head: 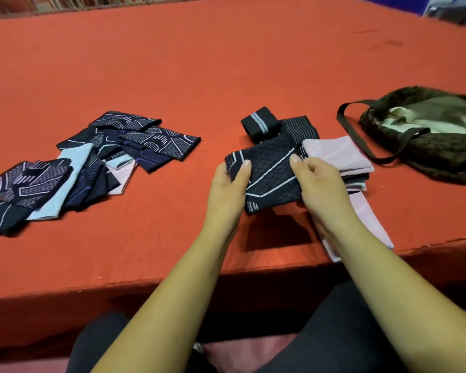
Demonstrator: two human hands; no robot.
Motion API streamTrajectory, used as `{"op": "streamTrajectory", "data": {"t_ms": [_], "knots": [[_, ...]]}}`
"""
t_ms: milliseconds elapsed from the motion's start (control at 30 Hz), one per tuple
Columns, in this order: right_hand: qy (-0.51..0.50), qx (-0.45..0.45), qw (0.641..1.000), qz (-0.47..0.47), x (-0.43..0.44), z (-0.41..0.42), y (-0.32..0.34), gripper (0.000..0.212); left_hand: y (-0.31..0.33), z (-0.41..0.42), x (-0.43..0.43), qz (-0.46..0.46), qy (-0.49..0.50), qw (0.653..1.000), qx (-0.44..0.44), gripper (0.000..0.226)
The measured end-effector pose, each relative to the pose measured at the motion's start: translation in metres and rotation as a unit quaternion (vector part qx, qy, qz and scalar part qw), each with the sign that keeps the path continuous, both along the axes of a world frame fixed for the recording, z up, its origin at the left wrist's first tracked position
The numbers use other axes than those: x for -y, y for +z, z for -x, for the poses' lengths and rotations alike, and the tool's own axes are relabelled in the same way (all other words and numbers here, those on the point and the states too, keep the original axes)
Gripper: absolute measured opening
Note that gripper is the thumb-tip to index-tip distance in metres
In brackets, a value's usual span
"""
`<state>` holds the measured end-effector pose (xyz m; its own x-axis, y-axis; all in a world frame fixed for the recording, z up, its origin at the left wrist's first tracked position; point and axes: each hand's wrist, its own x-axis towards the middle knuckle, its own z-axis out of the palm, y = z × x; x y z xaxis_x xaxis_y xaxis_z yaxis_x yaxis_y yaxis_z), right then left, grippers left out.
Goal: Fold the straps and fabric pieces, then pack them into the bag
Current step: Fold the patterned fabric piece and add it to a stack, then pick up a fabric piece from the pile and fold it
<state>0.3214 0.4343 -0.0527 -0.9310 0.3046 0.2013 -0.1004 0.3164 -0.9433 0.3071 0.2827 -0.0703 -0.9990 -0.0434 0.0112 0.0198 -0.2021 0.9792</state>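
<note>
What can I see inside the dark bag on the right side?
Through the open mouth of the bag only pale green cloth shows, perhaps its lining. Nothing packed is visible there, and the deeper part is covered by the bag's own folds.

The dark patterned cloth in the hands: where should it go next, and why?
Probably onto the folded stack just right of it: the left hand and right hand hold the dark patterned cloth already folded, and the bag lies open beyond that stack.

left hand (227,191): bare, thumbnail cut short | right hand (321,186): bare, thumbnail cut short | forearms (172,281): uncovered to frame edge | legs: dark trousers (342,328) over both thighs
</note>
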Motion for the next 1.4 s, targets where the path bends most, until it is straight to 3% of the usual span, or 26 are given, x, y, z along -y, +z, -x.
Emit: {"op": "streamTrajectory", "data": {"t_ms": [167,300,433,567,633,833,1000,1167,1267,1400], "knots": [[-0.066,-0.002,0.997,-0.03,-0.065,0.039,0.023,0.047,0.021,0.03,-0.048,0.035,-0.121,0.992,-0.006,0.057],[-0.051,0.065,0.992,-0.096,-0.115,0.061,0.029,0.037,0.028,0.061,-0.088,0.111,-0.09,0.99,-0.02,0.033],[-0.068,0.077,0.989,-0.103,-0.151,0.083,0.021,0.032,0.019,0.088,-0.122,0.191,-0.091,0.977,-0.019,0.028],[-0.073,0.113,0.98,-0.148,-0.167,0.095,0.0,0.02,0.005,0.093,-0.139,0.375,-0.084,0.92,-0.079,0.025],[-0.078,0.112,0.979,-0.152,-0.168,0.093,-0.01,0.02,-0.002,0.088,-0.142,0.419,-0.069,0.898,-0.119,0.025],[-0.092,0.079,0.984,-0.134,-0.17,0.083,-0.018,0.02,-0.015,0.08,-0.133,0.409,-0.052,0.898,-0.152,0.022],[-0.075,0.115,0.964,-0.227,-0.172,0.074,-0.014,0.022,-0.014,0.074,-0.127,0.408,-0.075,0.897,-0.152,0.025],[-0.122,0.037,0.96,-0.248,-0.152,0.066,0.028,0.018,0.007,0.081,-0.078,0.385,-0.048,0.915,-0.113,0.009],[-0.068,-0.005,0.973,-0.222,-0.106,0.066,0.053,0.016,0.019,0.083,-0.022,0.399,0.006,0.913,-0.087,0.007],[0.039,0.047,0.985,-0.163,-0.02,0.084,0.053,0.019,0.022,0.077,0.065,0.453,0.098,0.886,-0.022,0.01]]}}
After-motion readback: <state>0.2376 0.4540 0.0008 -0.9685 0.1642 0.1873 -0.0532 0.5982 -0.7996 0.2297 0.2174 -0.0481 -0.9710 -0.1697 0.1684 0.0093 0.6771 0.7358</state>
